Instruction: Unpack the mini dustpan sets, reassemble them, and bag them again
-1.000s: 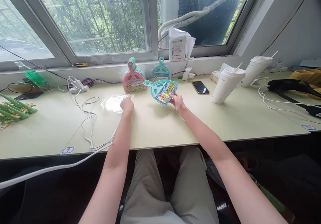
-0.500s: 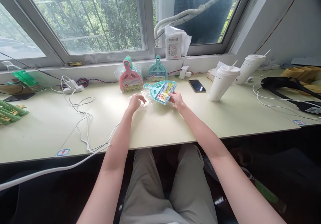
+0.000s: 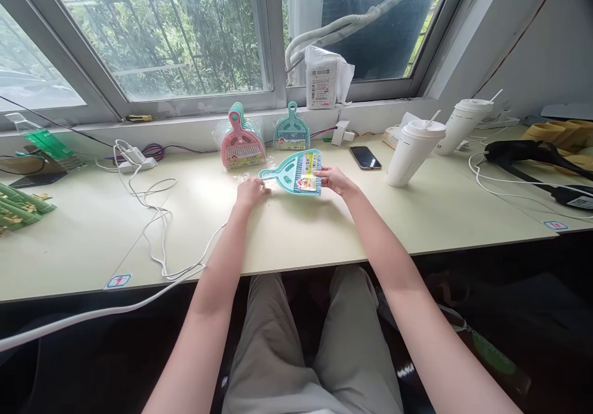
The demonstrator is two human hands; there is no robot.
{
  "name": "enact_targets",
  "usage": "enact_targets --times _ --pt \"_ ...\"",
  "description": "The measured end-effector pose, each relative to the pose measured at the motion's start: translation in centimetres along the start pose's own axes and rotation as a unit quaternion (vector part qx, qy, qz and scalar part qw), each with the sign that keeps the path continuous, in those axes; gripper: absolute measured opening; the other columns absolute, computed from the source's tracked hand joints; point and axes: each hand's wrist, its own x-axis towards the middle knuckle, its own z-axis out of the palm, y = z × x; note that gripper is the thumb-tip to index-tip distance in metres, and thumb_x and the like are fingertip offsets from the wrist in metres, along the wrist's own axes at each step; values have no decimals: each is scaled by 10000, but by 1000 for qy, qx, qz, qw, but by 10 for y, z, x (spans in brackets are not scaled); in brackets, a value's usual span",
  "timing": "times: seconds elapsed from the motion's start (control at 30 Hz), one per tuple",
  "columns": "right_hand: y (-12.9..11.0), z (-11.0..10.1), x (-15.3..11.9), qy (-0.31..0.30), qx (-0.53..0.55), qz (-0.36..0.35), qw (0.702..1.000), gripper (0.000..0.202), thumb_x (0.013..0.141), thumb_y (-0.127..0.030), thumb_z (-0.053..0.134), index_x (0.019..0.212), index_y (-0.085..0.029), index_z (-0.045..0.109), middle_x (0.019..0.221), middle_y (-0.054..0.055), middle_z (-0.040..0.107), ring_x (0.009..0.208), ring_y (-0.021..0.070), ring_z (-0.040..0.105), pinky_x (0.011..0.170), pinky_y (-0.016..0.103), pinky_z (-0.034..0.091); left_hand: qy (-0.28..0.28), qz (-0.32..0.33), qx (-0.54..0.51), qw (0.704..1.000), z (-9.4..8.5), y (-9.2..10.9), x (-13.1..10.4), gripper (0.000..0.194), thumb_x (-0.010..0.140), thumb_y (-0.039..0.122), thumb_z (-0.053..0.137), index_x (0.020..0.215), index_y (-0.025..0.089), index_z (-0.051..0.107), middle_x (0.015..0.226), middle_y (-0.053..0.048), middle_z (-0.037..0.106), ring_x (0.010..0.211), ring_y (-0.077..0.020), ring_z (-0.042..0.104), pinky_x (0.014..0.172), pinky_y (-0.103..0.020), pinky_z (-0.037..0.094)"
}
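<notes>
My right hand (image 3: 337,180) is closed on the wide edge of a turquoise dustpan (image 3: 286,176), pinching it between thumb and fingers. A small brush with blue bristles and a yellow label (image 3: 307,173) sits in the dustpan, whose handle points left. My left hand (image 3: 252,191) lies low on the table just below that handle, fingers curled together on a crinkled clear plastic bag (image 3: 243,177). Behind it stands a stack of wrapped dustpans with a pink one (image 3: 241,142) in front. Another wrapped turquoise dustpan (image 3: 291,127) leans against the sill.
A phone (image 3: 365,157) lies right of the dustpan, near two white lidded cups (image 3: 414,154) with straws. White cables (image 3: 160,216) trail across the left side of the table. A wrapped paper packet (image 3: 322,85) stands on the sill; black straps (image 3: 523,164) lie far right.
The dustpan has turned so its handle points more squarely left, and my right hand has shifted slightly right. My left hand has lowered onto the plastic, its fingers now curled in.
</notes>
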Motion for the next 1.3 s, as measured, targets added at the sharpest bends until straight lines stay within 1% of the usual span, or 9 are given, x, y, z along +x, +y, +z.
enact_targets --times 0.07,0.2,0.33,0.5,0.73,0.93,1.03,1.17,1.3 --pt "-4 -8 -1 -9 -16 12 1000 130 842 -56 582 919 -88 682 850 112 750 682 165 709 746 323 596 -3 -7 22 1000 -3 0 -1 306 819 384 559 1007 210 725 1043 -115 694 1003 -283 616 851 -371 477" --pt "-10 -25 -3 1 -19 25 1000 123 836 -39 593 900 -76 690 794 116 748 643 165 704 685 296 596 -5 -36 75 997 -8 1 -2 294 841 186 455 961 149 721 1005 -167 683 951 -291 633 817 -380 474" --pt "-8 -31 -3 12 -21 31 999 104 827 -28 616 888 -65 691 786 125 746 607 165 700 662 293 592 -2 -45 91 995 -7 -1 2 285 793 106 448 912 131 706 973 -189 675 929 -308 633 806 -395 462" --pt "-1 -20 -1 13 -31 31 999 100 840 -32 598 875 -65 686 796 128 748 608 165 700 661 300 596 23 -61 70 995 -4 -3 3 290 777 76 440 916 146 684 967 -171 665 965 -293 603 839 -393 455" --pt "11 4 1 35 -16 29 999 117 846 -28 574 857 -84 676 806 109 750 653 164 711 719 315 604 99 -83 -7 992 -9 6 -1 278 879 105 382 957 160 642 988 -153 649 938 -275 603 790 -368 455" --pt "21 28 1 5 -9 42 999 106 828 -30 599 825 -102 677 800 95 750 656 163 709 747 332 606 136 -8 -53 989 -12 17 -6 305 901 84 367 1082 199 584 1015 -107 651 989 -256 584 749 -329 446" --pt "26 36 3 42 24 21 999 127 844 -34 574 802 -114 662 793 79 745 683 154 708 749 314 606 145 29 -54 987 -12 22 -10 325 901 81 359 1109 212 572 1054 -102 643 1056 -254 552 742 -321 445" --pt "31 39 5 97 61 2 993 148 866 -43 538 808 -128 644 778 52 735 675 143 698 751 317 606 162 39 -79 983 -9 31 -13 280 918 124 368 1069 231 578 1020 -82 646 1049 -250 539 762 -327 444" --pt "30 35 3 119 74 -11 990 129 860 -47 547 825 -132 637 781 45 733 686 145 698 768 329 603 175 67 -96 978 -2 40 -13 285 904 90 358 1026 220 580 998 -77 643 1020 -245 540 907 -369 400"
